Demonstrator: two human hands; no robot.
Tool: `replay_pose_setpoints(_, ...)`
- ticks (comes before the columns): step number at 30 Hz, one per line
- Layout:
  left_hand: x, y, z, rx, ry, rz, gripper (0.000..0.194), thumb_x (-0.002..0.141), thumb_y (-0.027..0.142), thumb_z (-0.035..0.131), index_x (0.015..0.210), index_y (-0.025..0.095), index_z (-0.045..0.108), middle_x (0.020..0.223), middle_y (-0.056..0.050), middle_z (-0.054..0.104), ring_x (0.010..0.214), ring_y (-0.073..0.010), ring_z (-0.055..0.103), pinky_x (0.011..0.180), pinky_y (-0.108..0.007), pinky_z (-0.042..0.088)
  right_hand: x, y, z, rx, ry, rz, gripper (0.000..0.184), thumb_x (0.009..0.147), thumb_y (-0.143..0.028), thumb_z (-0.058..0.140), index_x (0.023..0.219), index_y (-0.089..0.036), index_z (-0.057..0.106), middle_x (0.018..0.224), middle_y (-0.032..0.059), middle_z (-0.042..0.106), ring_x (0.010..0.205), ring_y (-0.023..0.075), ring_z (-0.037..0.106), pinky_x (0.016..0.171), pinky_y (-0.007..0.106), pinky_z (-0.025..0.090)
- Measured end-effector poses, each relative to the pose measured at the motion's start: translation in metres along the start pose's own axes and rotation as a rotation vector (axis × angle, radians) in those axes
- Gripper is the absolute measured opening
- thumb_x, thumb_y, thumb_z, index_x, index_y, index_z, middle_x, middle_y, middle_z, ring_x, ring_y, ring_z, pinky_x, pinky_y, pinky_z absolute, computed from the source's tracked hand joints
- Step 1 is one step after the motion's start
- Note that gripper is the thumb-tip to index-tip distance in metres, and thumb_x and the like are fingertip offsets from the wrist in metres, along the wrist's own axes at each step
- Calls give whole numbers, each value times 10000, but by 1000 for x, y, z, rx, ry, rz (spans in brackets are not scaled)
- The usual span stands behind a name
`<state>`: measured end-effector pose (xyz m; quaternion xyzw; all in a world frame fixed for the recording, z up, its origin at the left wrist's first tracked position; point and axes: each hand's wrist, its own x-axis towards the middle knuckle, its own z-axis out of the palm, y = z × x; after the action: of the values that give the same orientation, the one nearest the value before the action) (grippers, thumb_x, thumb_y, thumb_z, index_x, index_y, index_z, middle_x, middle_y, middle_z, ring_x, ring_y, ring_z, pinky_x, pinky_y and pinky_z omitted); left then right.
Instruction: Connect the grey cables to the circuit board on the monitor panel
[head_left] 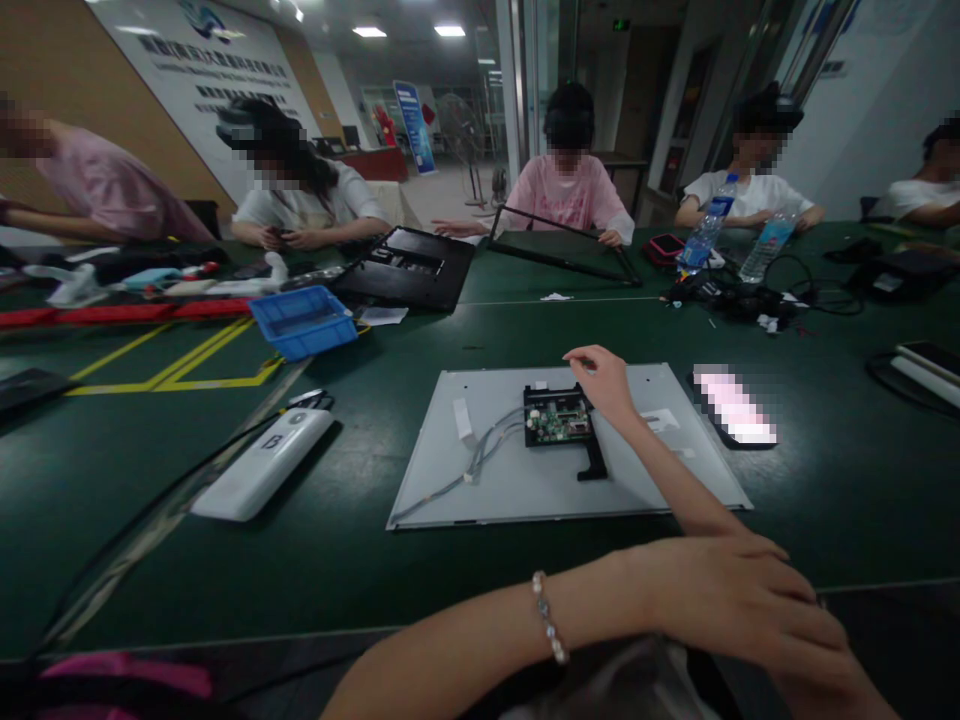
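A pale flat panel (420, 470) lies on the green table in front of me. On it is a green circuit board (559, 420) in a black bracket (594, 460), with grey cables (480, 455) running off to the left. My right hand (606, 382) is over the panel's far part, just beyond the board. Its fingers are bent and drawn together at the tips; anything between them is too small to make out. My left hand (750, 600) lies across my right forearm, fingers stretched over it. A beaded bracelet (551, 620) circles my left wrist.
Right of the panel lies a phone (735, 405). To the left are a white power bank (262, 465) with a cable and a blue bin (304, 320). Across the table, a person holds a black frame (562, 265); water bottles (769, 245) stand among cables. Several people sit opposite.
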<state>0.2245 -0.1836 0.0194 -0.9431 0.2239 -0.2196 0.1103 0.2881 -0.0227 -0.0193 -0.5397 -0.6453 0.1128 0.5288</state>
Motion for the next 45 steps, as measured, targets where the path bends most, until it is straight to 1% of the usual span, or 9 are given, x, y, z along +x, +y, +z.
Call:
replay_pose_setpoints(5,-10,-3,-4,14,1,-87,384,921,150,354,1090,331,647,1160,28,617,1037,-165,570,988,-345,417,-1,-3,6,-11,-13,-34,219,790,-152,471,830,-187,684,877,49,678,829,180,609,779,300,457)
replay_pose_setpoints(10,-3,11,-12,-1,-19,-49,417,915,135,364,1096,404,626,1253,63,549,1166,-132,498,972,-282,405,-3,-8,9,-40,-79,-32,224,794,-151,472,842,-201,685,887,42,674,833,177,608,781,305,457)
replay_pose_setpoints(16,-34,-3,-30,-63,-118,-301,280,938,200,381,1080,281,608,1213,2,573,1145,-160,481,1001,-347,350,-16,0,-13,-101,-123,-32,216,811,-167,470,893,-196,668,944,48,665,888,181,603,825,323,458)
replay_pose_setpoints(21,-107,-42,-47,-13,-144,-830,300,895,235,473,1191,208,511,1219,-69,541,1177,-215,448,1048,-421,283,-34,34,-50,-294,-274,52,271,794,-212,519,1031,-178,646,1039,90,645,939,215,593,867,363,444)
replay_pose_setpoints(24,-155,-62,-40,99,-86,-1204,367,889,229,473,1253,189,448,1254,-98,503,1185,-244,439,1018,-438,321,-43,49,-65,-419,-330,145,309,770,-245,555,1053,-159,647,1059,117,624,927,232,597,863,377,442)
replay_pose_setpoints(26,-178,-67,-31,92,-66,-1305,408,889,269,480,1282,183,414,1297,-108,468,1204,-249,426,1017,-429,333,-48,54,-69,-423,-353,186,323,762,-286,576,1045,-152,653,1053,122,617,924,235,598,851,371,449)
replay_pose_setpoints(34,-197,-51,-12,-69,-229,-1275,671,875,528,446,1421,209,221,1479,-123,257,1352,-294,243,1077,-480,250,-61,58,-74,-267,-363,238,290,706,-280,626,973,-188,690,959,107,661,797,225,633,740,370,496)
replay_pose_setpoints(39,-201,-51,-5,-118,-292,-1257,679,873,518,461,1421,199,220,1473,-118,288,1363,-284,232,1082,-480,250,-66,58,-74,-155,-313,265,255,691,-242,613,927,-196,697,815,70,693,722,209,649,699,359,518)
replay_pose_setpoints(45,-201,-53,-6,-152,-251,-1258,738,871,483,489,1444,174,140,1471,-120,301,1355,-261,268,1079,-422,301,-65,53,-71,-159,-300,284,148,677,-258,653,795,-187,706,870,90,672,687,197,645,662,344,529)
